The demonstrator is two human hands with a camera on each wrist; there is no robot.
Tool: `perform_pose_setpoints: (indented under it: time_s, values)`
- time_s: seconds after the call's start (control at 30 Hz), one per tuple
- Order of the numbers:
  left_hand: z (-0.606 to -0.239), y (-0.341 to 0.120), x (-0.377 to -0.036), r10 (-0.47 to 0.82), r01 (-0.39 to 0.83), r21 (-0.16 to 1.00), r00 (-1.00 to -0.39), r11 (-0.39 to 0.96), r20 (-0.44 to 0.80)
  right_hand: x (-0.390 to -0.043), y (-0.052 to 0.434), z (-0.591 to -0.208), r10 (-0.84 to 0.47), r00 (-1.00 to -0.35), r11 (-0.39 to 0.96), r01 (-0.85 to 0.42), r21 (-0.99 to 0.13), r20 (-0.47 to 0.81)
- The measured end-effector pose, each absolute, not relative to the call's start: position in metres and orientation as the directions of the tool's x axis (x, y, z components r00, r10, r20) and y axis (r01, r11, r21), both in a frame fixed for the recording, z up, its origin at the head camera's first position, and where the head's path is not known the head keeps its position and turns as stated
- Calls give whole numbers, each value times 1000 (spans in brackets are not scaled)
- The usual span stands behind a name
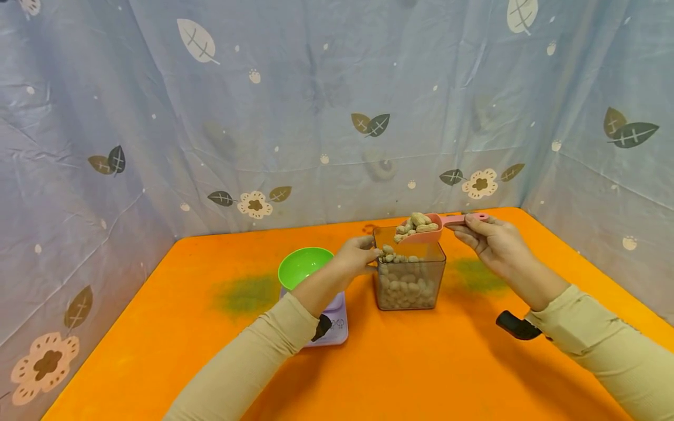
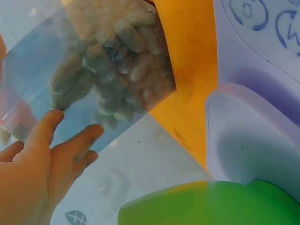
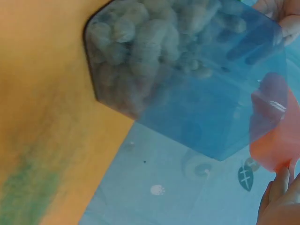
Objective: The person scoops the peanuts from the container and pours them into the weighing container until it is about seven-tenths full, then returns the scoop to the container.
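Over the clear, brownish container of unshelled peanuts, a pink scoop is heaped with peanuts. My right hand pinches the handle of that scoop between thumb and fingers. At the container's left side, my left hand rests its fairly straight fingers against the wall near the rim. The left wrist view shows those fingers spread along the see-through wall. To the left stands a lilac scale bearing a green bowl, both partly hidden by my left forearm.
An orange cloth with greenish patches covers the table. Blue-grey curtains with leaf and flower prints enclose the back and sides. Black bands show by the wrists.
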State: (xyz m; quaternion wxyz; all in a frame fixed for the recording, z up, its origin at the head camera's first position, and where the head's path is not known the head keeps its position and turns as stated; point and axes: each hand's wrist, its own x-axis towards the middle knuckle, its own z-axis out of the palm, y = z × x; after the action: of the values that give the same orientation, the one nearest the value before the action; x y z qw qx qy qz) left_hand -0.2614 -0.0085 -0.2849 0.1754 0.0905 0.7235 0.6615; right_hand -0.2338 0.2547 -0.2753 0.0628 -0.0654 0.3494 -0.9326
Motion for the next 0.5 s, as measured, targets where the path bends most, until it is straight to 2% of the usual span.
perform_pose_setpoints:
  time_s: [0.5]
  values:
    - [-270, -57, -243, 340, -31, 997, -939, 65, -51, -234, 231, -263, -197, -974, -778, 88, -622, 108]
